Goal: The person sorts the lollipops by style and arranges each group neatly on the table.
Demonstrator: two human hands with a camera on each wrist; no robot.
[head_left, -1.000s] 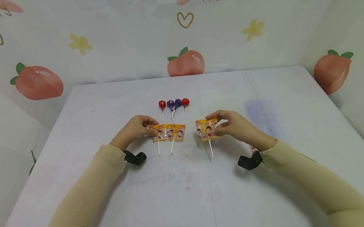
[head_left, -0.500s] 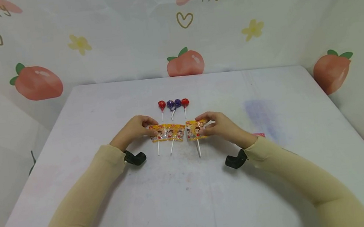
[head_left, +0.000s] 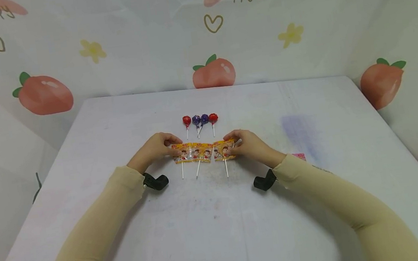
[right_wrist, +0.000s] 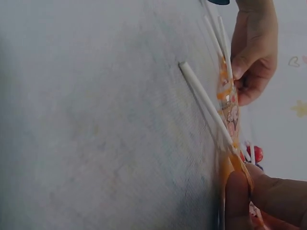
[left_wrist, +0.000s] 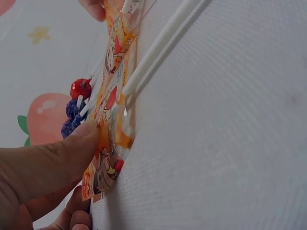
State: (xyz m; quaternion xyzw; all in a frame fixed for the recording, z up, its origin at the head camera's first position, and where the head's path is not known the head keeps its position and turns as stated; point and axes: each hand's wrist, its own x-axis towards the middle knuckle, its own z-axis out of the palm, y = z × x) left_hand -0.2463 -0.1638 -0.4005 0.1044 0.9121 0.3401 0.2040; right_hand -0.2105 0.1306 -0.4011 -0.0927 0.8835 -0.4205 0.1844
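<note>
Three lollipops in orange cartoon-print wrappers form a row across the table's middle, white sticks toward me. My left hand point(head_left: 155, 147) pinches the outer edge of the left lollipop point(head_left: 183, 155), its thumb point(left_wrist: 72, 148) on the front of the wrapper. At the row's other end, my right hand point(head_left: 253, 146) pinches the wrapper of the right lollipop point(head_left: 223, 151) between thumb and finger. Between them lies the middle lollipop point(head_left: 201, 152), touched by neither hand; its wrapper overlaps the left one and sits right beside the right one.
Behind the row lie two red lollipops, one at the left end point(head_left: 186, 120) and one at the right point(head_left: 213, 117), with two purple lollipops point(head_left: 200, 119) between them, sticks crossing. A pink packet point(head_left: 299, 156) shows partly behind my right sleeve. A printed cloth point(head_left: 136, 48) hangs beyond the table.
My right hand has moved left with its lollipop, bringing it up beside the middle one and then lower. My left hand has stayed in place on the left lollipop.
</note>
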